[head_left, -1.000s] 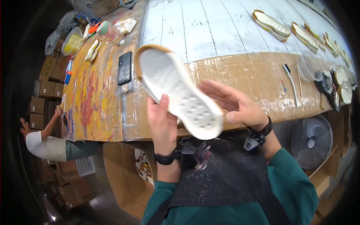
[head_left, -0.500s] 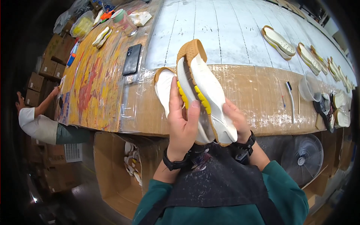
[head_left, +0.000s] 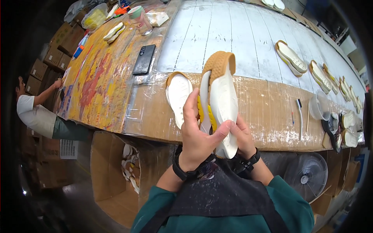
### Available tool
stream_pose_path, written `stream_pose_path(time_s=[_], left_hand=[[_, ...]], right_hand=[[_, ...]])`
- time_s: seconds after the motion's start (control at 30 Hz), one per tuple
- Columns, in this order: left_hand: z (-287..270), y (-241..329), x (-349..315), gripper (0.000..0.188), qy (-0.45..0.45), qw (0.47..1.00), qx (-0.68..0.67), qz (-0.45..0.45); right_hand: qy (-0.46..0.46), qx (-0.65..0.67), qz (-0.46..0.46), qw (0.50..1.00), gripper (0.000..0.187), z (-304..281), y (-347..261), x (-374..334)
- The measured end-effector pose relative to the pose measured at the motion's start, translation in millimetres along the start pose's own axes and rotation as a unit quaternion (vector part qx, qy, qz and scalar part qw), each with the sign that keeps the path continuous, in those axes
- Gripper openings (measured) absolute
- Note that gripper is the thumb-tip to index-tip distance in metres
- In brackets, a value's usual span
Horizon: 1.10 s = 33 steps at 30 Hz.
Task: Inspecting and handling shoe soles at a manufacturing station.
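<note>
A white shoe sole (head_left: 224,97) with a tan textured heel and yellow parts is held up, heel end away from me, turned so its side wall shows. My left hand (head_left: 200,136) is closed round its left side, thumb across the near part. My right hand (head_left: 244,138) grips the right side near the toe end, its fingertips partly hidden behind the sole. A second white sole (head_left: 178,95) with a tan heel rim lies on the cardboard-covered table edge (head_left: 268,112), left of the held one.
Soles (head_left: 291,58) stand along the right of the white belt (head_left: 210,35). A toothbrush (head_left: 300,118), plastic cup (head_left: 319,105) and phone (head_left: 144,59) lie around. A cardboard box (head_left: 105,174) and fan (head_left: 307,174) are below. Another person (head_left: 37,108) works at far left.
The held sole has rolled, showing more of its white side wall and tan heel and less of its grooved underside. My left thumb now lies across it, and the view has shifted slightly.
</note>
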<state>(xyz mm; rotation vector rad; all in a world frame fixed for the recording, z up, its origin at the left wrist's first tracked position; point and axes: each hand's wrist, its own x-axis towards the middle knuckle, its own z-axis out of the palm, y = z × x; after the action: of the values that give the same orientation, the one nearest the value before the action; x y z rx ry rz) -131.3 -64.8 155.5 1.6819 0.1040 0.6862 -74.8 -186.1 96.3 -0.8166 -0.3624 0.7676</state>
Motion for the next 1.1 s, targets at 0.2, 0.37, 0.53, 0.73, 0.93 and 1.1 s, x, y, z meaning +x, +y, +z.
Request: stream_pose_path(time_s=[0.2,0.37,0.53,0.73,0.93,1.1], left_hand=[[-6,-1,6,0.08,-0.085,0.992,-0.094,-0.026],[-11,-13,13,0.054,-0.097,0.969,-0.213,-0.073],[-15,-22,10,0.049,-0.054,0.976,-0.188,-0.092],[-59,-37,8,0.046,0.072,0.973,-0.151,-0.158],[-93,-90,8,0.047,0.112,0.906,-0.297,-0.281],[-89,-68,17,0.048,0.114,0.883,-0.371,-0.262]], right_hand=[[0.028,0.057,0.021,0.998,0.047,-2,-8,4],[0.013,0.193,0.053,0.98,0.048,20,-44,15],[0.017,0.205,0.07,0.976,0.041,19,-41,25],[-0.016,0.004,0.103,0.995,0.043,19,-48,61],[-0.098,-0.224,0.096,0.965,0.041,47,-22,86],[-0.064,-0.326,0.061,0.941,0.053,29,-12,99]])
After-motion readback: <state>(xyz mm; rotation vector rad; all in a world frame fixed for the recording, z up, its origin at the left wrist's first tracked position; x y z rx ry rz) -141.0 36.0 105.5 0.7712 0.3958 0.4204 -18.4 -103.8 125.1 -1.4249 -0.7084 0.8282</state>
